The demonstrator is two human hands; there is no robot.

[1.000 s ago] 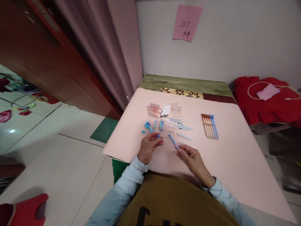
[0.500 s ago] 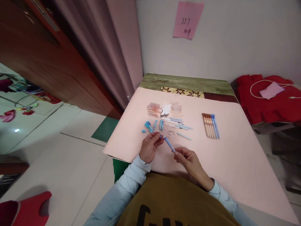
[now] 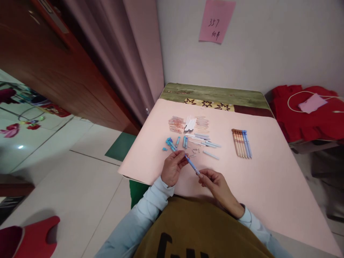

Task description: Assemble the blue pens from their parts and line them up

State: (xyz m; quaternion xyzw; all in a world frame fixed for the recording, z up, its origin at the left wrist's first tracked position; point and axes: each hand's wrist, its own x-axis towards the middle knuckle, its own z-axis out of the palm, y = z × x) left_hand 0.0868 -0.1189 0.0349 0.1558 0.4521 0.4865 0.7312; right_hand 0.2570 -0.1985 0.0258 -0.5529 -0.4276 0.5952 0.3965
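- The right hand [image 3: 216, 182] is closed in a fingertip pinch on the near end of a blue pen barrel [image 3: 192, 164], which is held just above the table and slanted away to the left.
- The left hand [image 3: 172, 168] is curled, with thumb and fingertips closed round the barrel's far tip. Whether a small separate piece is also pinched there cannot be told.
- Both hands are held over the near-left part of the pink table cover [image 3: 268, 186], close to the wearer's body.
- Just beyond the hands a few tiny loose pieces [image 3: 194, 152] are scattered, too small to identify.
- Further off, sorted parts are laid out: a cluster of blue caps [image 3: 170, 143] on the left, pale blue barrels [image 3: 208, 145] to the right of them, and behind these a bundle of white refills [image 3: 189, 125] between peach-coloured pieces [image 3: 175, 125].
- Well apart on the right, a neat row of whole pens [image 3: 242, 143] is lined up — peach ones and blue ones.
- Judged from this layout, several pens seem finished while many parts are left loose — the work looks only partly done.
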